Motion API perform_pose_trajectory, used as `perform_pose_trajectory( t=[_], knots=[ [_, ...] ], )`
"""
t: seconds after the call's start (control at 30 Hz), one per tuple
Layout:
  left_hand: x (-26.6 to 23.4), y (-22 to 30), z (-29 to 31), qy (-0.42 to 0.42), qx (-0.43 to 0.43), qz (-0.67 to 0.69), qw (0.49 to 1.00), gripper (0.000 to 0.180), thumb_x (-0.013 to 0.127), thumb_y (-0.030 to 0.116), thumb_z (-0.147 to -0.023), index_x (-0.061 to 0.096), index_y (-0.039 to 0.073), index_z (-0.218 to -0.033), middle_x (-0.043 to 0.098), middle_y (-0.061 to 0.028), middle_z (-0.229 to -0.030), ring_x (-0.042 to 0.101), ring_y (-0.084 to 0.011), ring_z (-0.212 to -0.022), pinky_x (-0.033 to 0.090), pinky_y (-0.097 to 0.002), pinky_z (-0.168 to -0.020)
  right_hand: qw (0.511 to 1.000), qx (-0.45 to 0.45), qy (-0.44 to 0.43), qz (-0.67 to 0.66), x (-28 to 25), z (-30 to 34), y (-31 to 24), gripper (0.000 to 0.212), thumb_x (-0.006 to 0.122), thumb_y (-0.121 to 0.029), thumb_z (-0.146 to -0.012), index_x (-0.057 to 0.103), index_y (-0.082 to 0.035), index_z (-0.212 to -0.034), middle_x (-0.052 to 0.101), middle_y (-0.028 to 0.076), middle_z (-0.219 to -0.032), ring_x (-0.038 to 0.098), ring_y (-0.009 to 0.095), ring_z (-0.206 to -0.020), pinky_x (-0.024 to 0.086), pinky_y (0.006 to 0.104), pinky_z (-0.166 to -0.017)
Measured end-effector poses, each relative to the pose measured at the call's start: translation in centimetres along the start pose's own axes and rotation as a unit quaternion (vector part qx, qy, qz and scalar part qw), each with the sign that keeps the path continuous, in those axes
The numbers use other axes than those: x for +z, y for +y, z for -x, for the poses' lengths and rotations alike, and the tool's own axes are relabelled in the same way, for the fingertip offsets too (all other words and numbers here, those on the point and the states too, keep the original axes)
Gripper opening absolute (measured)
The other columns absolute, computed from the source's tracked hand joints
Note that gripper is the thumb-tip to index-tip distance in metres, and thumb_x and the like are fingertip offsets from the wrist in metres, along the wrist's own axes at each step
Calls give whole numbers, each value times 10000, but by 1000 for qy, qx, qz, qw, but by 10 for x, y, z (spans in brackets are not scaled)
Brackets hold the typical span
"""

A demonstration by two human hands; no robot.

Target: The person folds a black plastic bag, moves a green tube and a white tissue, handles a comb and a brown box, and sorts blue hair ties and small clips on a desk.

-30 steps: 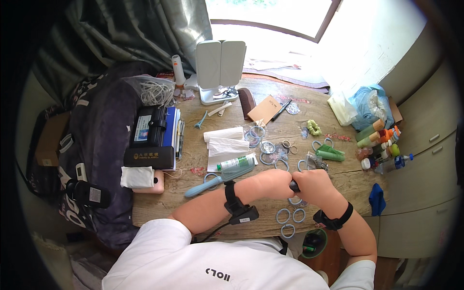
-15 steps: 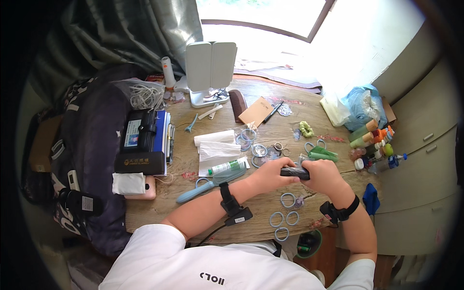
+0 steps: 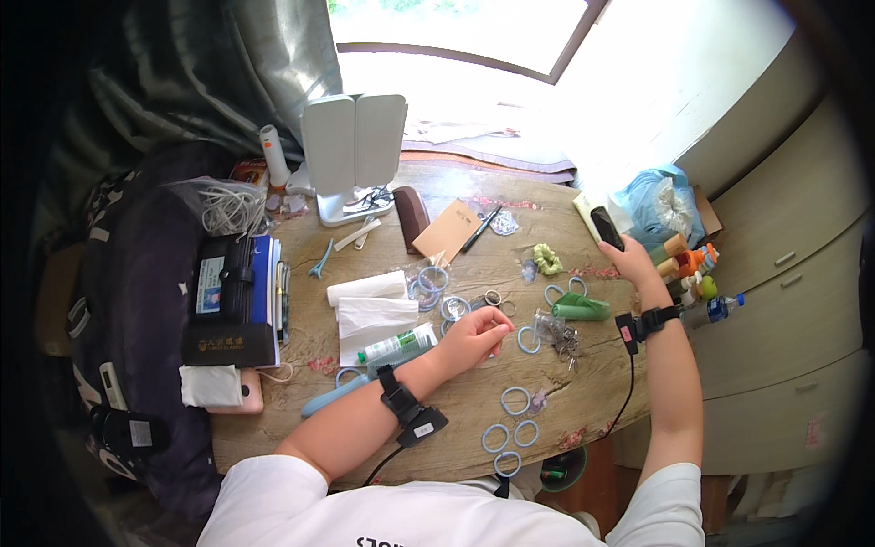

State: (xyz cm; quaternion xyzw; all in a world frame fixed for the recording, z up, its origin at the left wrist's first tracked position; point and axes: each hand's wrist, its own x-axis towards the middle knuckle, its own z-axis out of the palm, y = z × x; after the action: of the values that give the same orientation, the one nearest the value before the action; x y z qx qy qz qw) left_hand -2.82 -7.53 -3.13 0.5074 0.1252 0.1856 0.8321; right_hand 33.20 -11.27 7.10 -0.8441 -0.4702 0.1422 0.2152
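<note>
Right hand [image 3: 629,263] reaches to the table's [image 3: 547,182] far right edge, fingers clamped on a small black device [image 3: 605,228]. Left hand [image 3: 474,337] rests loosely curled, empty, mid-table beside the pale blue rings [image 3: 515,401]. Rings lie scattered, unsorted; most work looks undone.

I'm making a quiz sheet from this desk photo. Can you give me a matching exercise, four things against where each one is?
Things:
1. right hand
2. left hand
3. green scissors
4. white folding mirror

Places:
A. standing at the far edge of the table near the window
B. resting mid-table among pale blue rings
C. raised at the table's right end, holding a small black device
D. lying between the two hands

Pairs: 1-C, 2-B, 3-D, 4-A
</note>
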Motion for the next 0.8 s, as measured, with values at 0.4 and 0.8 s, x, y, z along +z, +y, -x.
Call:
perform_pose_trajectory(
  t=[0.4, 0.8],
  knots=[
    [0, 4, -1, -13, -34, 0, 999, 165, 516, 200, -972, 542, 55, -1048, 535, 13, -687, 418, -31, -516, 326, -187, -454, 965, 88, 0, 248, 47, -79, 4, 659, 639, -553, -744, 657, 28, -1054, 687, 209, -919, 651, 337, -935, 496, 404, -844],
    [-1, 3, 1, 3, -36, -5, 999, 141, 517, 160, -969, 553, 49, -1048, 544, 4, -705, 460, -46, -560, 371, -191, -500, 954, 0, -11, 299, 56, -42, -18, 570, 682, -286, -745, 481, -172, -1266, 597, 207, -1079, 601, 365, -1015, 500, 422, -869]
  ],
)
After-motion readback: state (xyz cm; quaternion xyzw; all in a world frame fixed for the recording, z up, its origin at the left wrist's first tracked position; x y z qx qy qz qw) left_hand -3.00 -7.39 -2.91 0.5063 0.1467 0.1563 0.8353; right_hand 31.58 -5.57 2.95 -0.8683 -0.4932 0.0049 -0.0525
